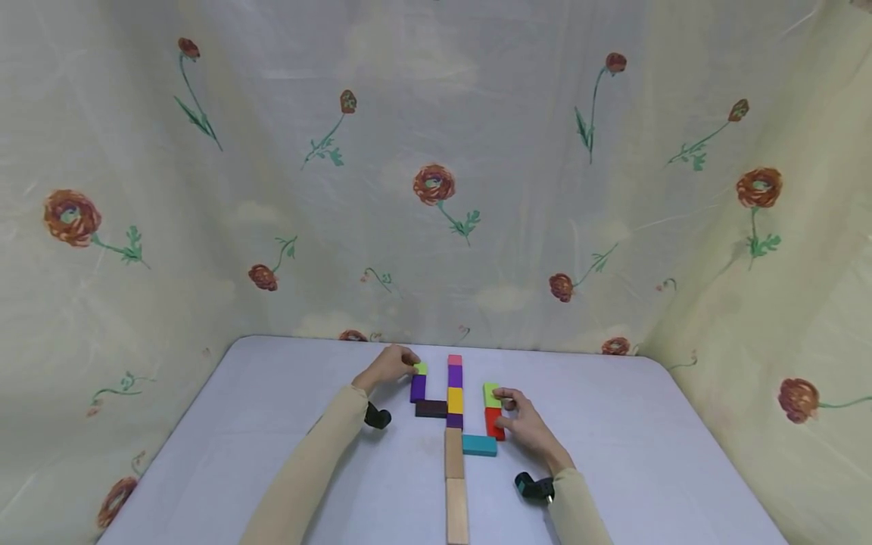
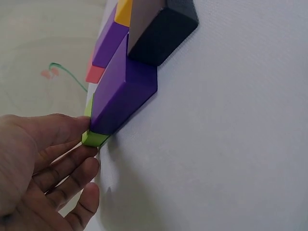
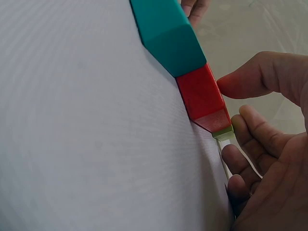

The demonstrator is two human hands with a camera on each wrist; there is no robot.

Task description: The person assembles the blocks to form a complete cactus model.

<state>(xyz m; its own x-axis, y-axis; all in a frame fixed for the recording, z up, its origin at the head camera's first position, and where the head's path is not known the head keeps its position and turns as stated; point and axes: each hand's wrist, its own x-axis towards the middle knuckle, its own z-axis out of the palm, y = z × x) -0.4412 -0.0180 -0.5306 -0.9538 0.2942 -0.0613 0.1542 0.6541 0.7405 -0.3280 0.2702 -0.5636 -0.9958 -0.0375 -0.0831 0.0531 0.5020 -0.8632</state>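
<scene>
My left hand [image 1: 390, 365] pinches a small lime green block [image 2: 97, 139] between thumb and fingers, at the far end of a purple block [image 2: 126, 86]. That purple block meets a dark brown block [image 1: 431, 409], which runs to the central row. On the other side, my right hand [image 1: 530, 426] has its thumb tip at the red block [image 3: 202, 91] and its forefinger at the edge of another lime green block [image 1: 490, 392]. Those two blocks lie end to end, and a teal block [image 1: 480, 445] joins the red one's near end to the central row.
The central row has a pink block [image 1: 455, 359], a violet block [image 1: 455, 376], a yellow block [image 1: 455, 400], a dark purple block [image 1: 455, 421] and two plain wooden blocks [image 1: 456, 511]. A floral curtain [image 1: 436, 257] hangs behind the white table [image 1: 232, 454].
</scene>
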